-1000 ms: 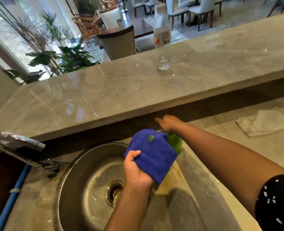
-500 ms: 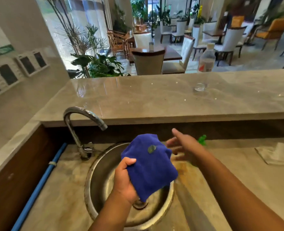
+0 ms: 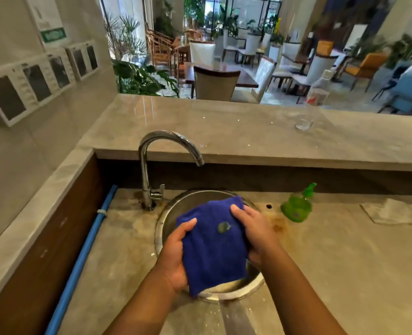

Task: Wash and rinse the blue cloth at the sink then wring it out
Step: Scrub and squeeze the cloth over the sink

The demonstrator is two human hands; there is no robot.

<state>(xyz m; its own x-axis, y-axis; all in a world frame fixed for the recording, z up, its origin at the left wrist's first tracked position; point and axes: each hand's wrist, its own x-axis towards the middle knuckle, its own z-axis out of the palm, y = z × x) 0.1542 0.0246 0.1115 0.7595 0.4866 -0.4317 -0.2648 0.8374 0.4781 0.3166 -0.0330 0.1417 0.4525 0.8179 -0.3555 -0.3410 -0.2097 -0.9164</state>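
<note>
The tap (image 3: 151,163) stands at eleven o'clock of the sink (image 3: 158,234), with no water showing at its spout, so washing looks barely begun; the left hand (image 3: 176,259) grips the blue cloth (image 3: 212,252) at its nine o'clock edge, thumb on top; the cloth hangs over the basin, likely so drips fall inside; a green blob (image 3: 223,227) near its middle is probably soap awaiting rubbing; the right hand (image 3: 258,238) clasps the three o'clock edge; the soap bottle (image 3: 296,209) stands at two o'clock of the sink.

Both hands, left hand (image 3: 174,256) and right hand (image 3: 257,234), grip blue cloth (image 3: 212,247) over sink (image 3: 166,213).
</note>
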